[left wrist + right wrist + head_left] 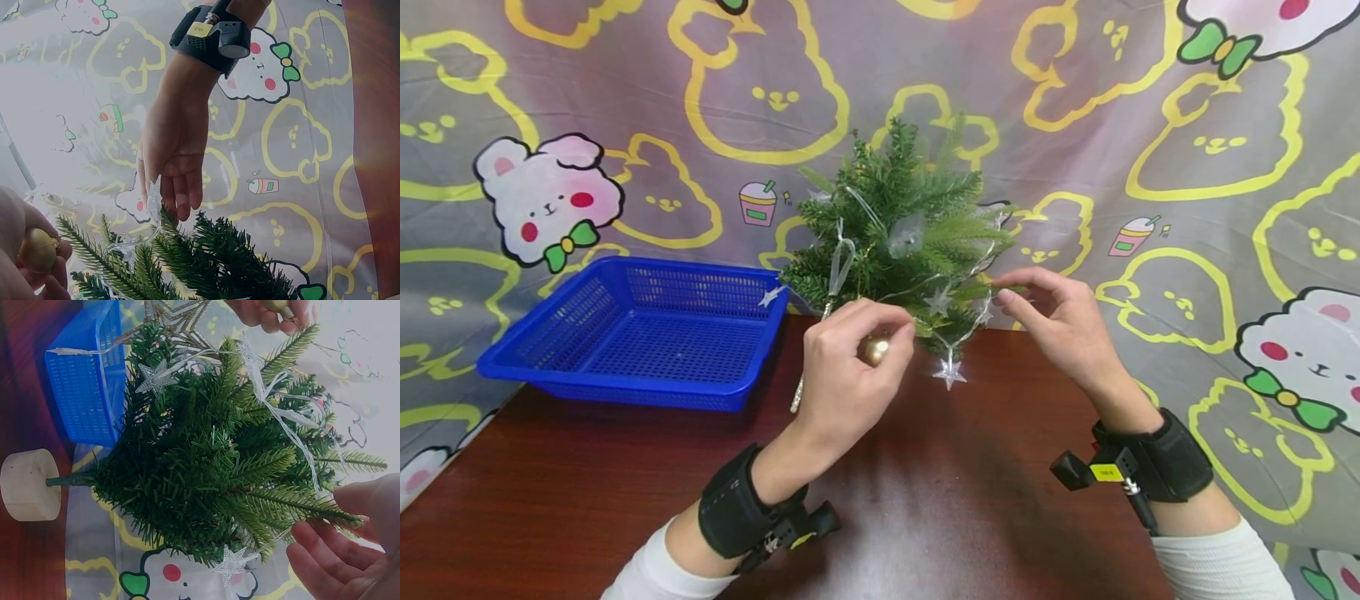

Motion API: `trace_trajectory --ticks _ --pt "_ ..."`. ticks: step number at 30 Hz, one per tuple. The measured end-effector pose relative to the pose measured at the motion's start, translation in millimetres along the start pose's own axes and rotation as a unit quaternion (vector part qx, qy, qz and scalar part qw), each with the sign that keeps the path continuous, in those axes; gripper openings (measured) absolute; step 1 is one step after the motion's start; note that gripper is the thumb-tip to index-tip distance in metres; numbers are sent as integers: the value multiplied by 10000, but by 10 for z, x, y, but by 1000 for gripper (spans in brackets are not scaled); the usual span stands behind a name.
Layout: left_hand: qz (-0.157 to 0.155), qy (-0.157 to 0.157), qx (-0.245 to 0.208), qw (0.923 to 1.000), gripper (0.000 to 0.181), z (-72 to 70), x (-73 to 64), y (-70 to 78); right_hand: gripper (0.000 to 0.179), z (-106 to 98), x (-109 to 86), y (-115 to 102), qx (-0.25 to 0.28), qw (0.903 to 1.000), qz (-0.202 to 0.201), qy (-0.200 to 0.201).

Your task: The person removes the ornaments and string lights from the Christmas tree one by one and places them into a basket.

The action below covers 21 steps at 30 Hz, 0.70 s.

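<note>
Head view: clasped a gold ball in the left hand, before a small green tree. Left wrist view: gripped it beside the branches. Right wrist view: held the right hand loosely spread around a branch tip.

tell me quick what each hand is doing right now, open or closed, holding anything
Left hand: closed, holding a gold ball.
Right hand: open, fingers loose, at a branch of the tree.
</note>
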<state>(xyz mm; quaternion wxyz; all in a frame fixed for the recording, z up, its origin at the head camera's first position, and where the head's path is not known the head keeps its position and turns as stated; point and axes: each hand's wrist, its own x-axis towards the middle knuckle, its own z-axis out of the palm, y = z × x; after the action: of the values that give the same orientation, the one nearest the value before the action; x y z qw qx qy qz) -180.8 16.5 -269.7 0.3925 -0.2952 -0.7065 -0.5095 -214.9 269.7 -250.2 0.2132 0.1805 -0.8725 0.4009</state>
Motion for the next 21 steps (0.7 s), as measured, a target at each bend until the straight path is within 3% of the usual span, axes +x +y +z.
trace_trajectory --ticks 9,21 --pt "319 -74 136 9994 5 13 10 21 19 1 9 15 22 10000 -47 9" --pt "1209 -151 112 9925 7 31 -23 53 20 2 9 11 2 10000 -13 18"
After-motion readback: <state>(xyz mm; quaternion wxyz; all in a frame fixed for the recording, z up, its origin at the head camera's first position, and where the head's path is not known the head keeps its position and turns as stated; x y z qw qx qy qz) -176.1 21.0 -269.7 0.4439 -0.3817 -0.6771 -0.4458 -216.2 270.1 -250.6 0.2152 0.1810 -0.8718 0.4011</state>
